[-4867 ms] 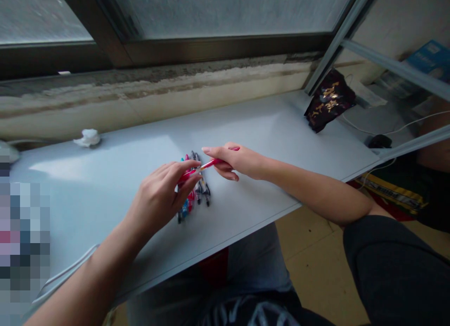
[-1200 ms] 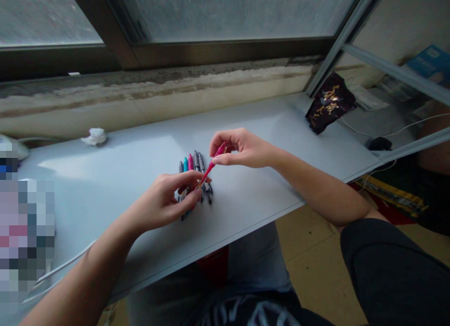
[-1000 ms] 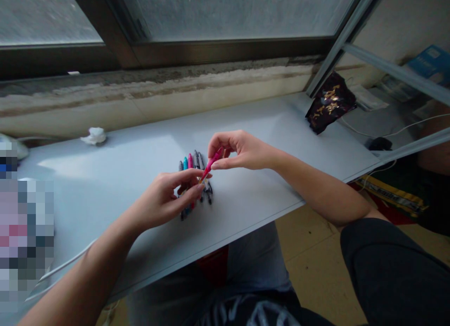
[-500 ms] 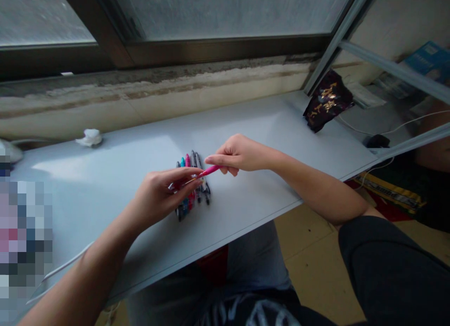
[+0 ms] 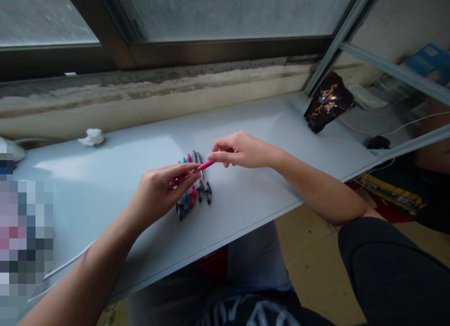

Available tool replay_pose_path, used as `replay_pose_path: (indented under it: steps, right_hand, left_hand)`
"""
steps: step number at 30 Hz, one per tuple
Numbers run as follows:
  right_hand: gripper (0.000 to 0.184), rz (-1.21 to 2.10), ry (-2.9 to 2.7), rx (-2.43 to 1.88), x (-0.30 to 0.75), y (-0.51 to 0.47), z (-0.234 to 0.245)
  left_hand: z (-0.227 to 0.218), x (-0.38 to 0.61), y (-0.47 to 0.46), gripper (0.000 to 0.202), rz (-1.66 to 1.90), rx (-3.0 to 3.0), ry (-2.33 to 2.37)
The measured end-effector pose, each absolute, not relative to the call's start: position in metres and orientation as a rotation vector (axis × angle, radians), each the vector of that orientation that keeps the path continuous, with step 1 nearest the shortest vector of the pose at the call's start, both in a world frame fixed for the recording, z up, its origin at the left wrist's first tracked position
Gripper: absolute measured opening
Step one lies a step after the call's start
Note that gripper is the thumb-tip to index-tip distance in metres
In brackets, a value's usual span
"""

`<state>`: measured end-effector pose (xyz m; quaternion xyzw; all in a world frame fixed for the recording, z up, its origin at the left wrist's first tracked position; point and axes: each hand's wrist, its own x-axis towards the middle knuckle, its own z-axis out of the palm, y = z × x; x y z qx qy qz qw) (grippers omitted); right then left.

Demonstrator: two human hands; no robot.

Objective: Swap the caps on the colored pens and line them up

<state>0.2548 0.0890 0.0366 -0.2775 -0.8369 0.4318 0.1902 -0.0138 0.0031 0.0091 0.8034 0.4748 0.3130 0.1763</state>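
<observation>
A pink pen (image 5: 206, 165) slants between my two hands above the desk. My left hand (image 5: 158, 188) pinches its lower left part between thumb and fingers, which cover some of the barrel. At the pen's upper right end, the thumb and curled fingers of my right hand (image 5: 242, 150) close on it; the very end is hidden there. Just beneath lies a row of several pens (image 5: 199, 192), side by side on the desk, in black, grey, blue and pink. My left hand hides part of that row.
The white desk (image 5: 253, 190) runs along a wall under a window. Crumpled white tissue (image 5: 93, 137) lies at the back left, and a dark packet with gold print (image 5: 328, 102) stands at the back right beside a metal frame (image 5: 397, 68). A blurred-out patch covers the left edge.
The pen and my right hand have shifted slightly left and up in the picture. My right fingers look a little less curled. The row of pens stays as it was.
</observation>
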Motion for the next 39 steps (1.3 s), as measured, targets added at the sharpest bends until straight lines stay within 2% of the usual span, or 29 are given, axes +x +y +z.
replay_pose_path:
  steps: [4,6,7,12,13,19,25,27,30,32,39]
  right_hand:
    - [0.035,1.269,-2.341,-0.678,0.254,0.089,0.037]
    - [0.051,1.252,-2.382,-0.741,0.254,0.089,0.037]
    - [0.053,1.223,-2.39,-0.769,0.255,0.09,0.037]
    - [0.027,1.17,-2.444,-0.653,0.257,0.091,0.038]
    - [0.028,1.167,-2.474,-0.631,0.256,0.09,0.038]
    - [0.062,1.278,-2.431,-0.806,0.25,0.085,0.037]
    - [0.067,1.589,-2.2,-0.886,0.25,0.084,0.041]
    - [0.064,1.634,-2.098,-0.885,0.249,0.086,0.04]
    - [0.048,1.613,-1.87,-0.897,0.247,0.09,0.035]
    - [0.04,1.579,-1.74,-0.904,0.244,0.093,0.031]
    - [0.038,1.577,-1.819,-0.893,0.24,0.089,0.026]
  left_hand:
    - [0.01,-0.013,0.003,0.034,0.891,2.258,1.349]
    - [0.009,-0.014,0.003,0.035,0.886,2.264,1.341]
    - [0.008,-0.014,0.004,0.035,0.888,2.267,1.348]
    - [0.004,-0.018,0.005,0.034,0.936,2.259,1.41]
    - [0.003,-0.019,0.005,0.033,0.942,2.265,1.41]
    - [0.006,-0.02,0.002,0.026,0.984,2.547,1.428]
    - [0.012,-0.015,-0.004,0.023,1.021,2.694,1.439]
    - [0.013,-0.013,-0.006,0.026,1.04,2.667,1.406]
    - [0.014,-0.009,-0.006,0.038,0.986,2.635,1.194]
    - [0.014,-0.006,-0.007,0.038,0.878,2.663,0.998]
    - [0.012,0.005,-0.011,0.01,0.742,2.625,0.742]
